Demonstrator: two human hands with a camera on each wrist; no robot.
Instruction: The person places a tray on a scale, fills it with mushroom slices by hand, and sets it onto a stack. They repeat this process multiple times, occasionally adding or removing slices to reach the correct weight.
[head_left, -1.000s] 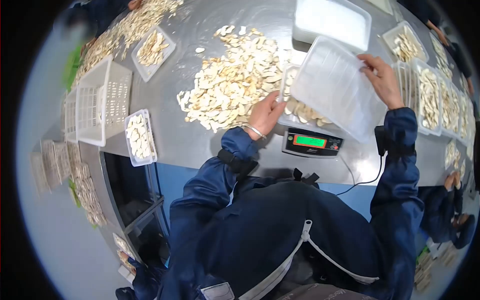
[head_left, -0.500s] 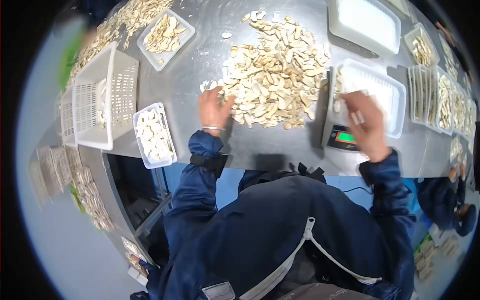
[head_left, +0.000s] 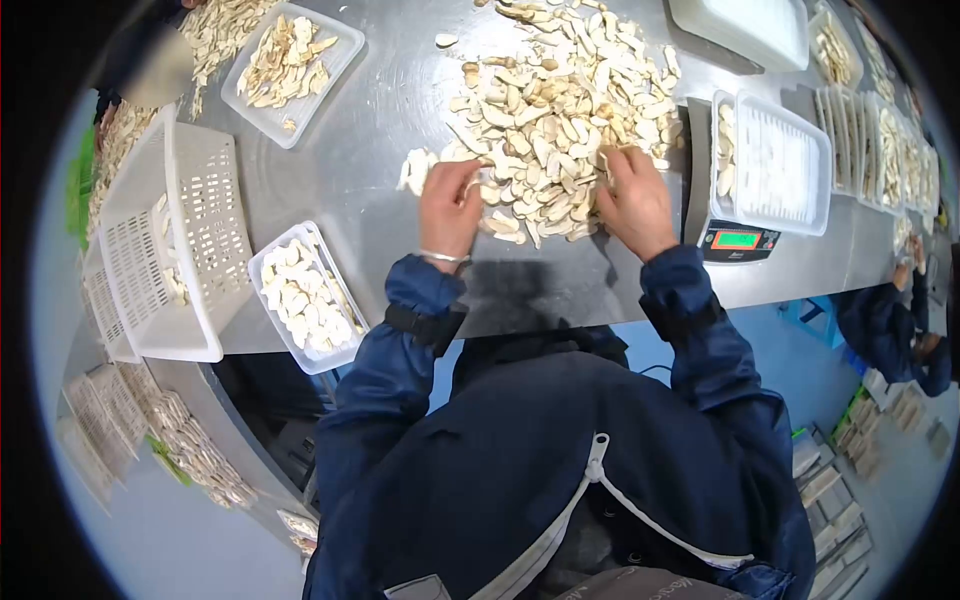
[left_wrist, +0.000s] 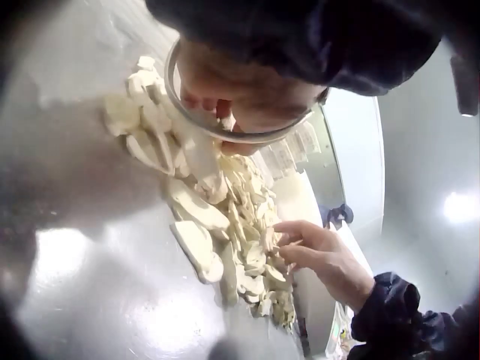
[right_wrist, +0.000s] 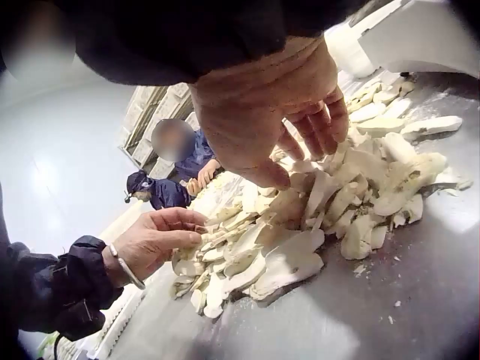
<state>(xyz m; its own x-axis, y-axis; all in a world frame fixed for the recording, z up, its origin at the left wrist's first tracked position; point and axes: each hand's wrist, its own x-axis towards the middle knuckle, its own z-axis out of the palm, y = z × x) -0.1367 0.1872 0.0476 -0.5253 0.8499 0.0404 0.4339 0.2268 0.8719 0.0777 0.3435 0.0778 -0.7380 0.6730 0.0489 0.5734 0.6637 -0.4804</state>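
Observation:
A heap of pale mushroom slices (head_left: 545,130) lies on the metal table, spread out in front of me in the head view. My left hand (head_left: 449,215) is at the heap's near left edge, fingers loosely bent beside a few slices. At the near right side, the fingertips of my right hand (head_left: 638,205) touch the slices. The right wrist view shows the right hand (right_wrist: 262,112) arched over the heap with fingers apart, the left hand (right_wrist: 154,244) facing it with thumb and fingers extended. No slice shows gripped in either hand.
Right of the heap, a digital scale (head_left: 738,242) bears a slice-filled tray partly covered by another clear tray (head_left: 822,200). Stacked white trays (head_left: 745,35) stand behind it. Filled trays (head_left: 880,150) line the far right. To the left are a perforated basket (head_left: 215,180) and a small tray (head_left: 338,362) of slices.
My right hand has left the clear tray over the scale and come left to the heap. My left hand went from the scale tray to the heap's left edge. The head view has shifted.

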